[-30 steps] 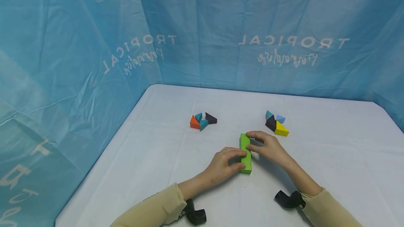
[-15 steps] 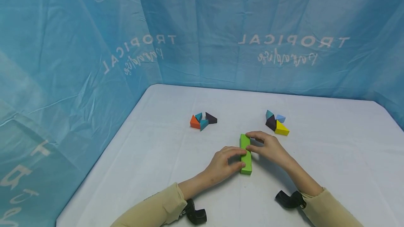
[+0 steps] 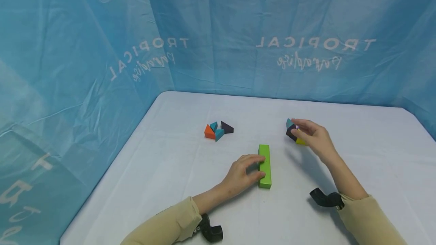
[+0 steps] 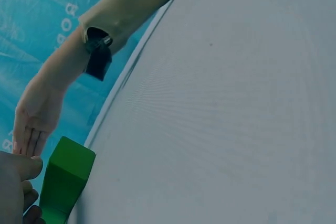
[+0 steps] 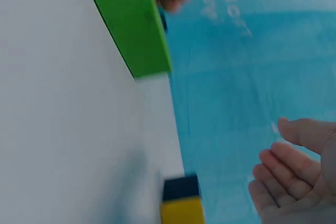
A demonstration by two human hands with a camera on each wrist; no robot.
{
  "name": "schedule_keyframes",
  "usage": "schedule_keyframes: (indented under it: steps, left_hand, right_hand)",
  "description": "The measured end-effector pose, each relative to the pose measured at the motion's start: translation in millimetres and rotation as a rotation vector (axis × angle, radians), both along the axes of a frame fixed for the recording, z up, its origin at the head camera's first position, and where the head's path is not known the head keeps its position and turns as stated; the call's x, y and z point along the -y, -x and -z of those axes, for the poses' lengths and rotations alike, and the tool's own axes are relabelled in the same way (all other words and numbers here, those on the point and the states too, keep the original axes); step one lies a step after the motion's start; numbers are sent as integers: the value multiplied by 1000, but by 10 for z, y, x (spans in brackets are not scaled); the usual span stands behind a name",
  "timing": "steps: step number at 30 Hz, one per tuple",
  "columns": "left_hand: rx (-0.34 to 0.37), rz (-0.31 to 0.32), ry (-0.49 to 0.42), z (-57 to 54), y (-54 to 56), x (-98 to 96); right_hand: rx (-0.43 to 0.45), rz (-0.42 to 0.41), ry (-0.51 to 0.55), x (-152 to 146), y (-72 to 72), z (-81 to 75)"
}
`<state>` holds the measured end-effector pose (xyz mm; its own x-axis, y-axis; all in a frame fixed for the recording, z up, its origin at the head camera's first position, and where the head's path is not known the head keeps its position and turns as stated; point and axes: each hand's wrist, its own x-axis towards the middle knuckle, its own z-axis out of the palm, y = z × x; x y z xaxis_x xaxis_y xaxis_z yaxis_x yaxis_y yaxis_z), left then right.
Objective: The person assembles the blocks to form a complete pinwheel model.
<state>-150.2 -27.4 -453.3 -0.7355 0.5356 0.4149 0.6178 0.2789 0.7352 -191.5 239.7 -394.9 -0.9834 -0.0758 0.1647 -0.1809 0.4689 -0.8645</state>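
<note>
1. Fingertips (image 3: pixel 261 158) of the left hand (image 3: pixel 240 177) are overlapping the left edge of a green bar (image 3: pixel 266 166), which is lying mid-table on the white table (image 3: pixel 153 169). We are seeing that hand loosely open, thumb and forefinger spread along the bar; how firmly they are pressing, we are not managing to tell.
2. In the right wrist view we are finding those fingers blurred and cut off by the top edge.
3. The right hand (image 3: pixel 315 139) is hovering by the right-hand cluster, loosely open; in its own wrist view we are seeing a bare palm and relaxed fingers.
4. From the head view its thumb is covering part of a dark block (image 3: pixel 290 133), and the hand is hiding much of a yellow block (image 3: pixel 301 141). A teal block (image 3: pixel 288 123) is showing just beyond the dark one.
5. To the left we are seeing an orange block (image 3: pixel 209 132), two teal pieces (image 3: pixel 219 134) and a dark wedge (image 3: pixel 227 127).
6. Both sleeves (image 3: pixel 167 220) are running out of frame.
</note>
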Motion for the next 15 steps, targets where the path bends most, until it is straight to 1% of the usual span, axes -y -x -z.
schedule_keyframes:
  steps: [2,5,10,15]
  left_hand:
    - [20,-2,8,-6,18,-7]
    - [38,-1,18,-10,32,-6]
    - [65,-16,16,1,20,20]
    - [73,-3,6,15,7,19]
  right_hand:
    - [21,41,41,-144,81,-26]
    - [43,68,82,-324,224,9]
    - [77,11,106,-511,446,156]
    - [149,-47,93,-623,537,296]
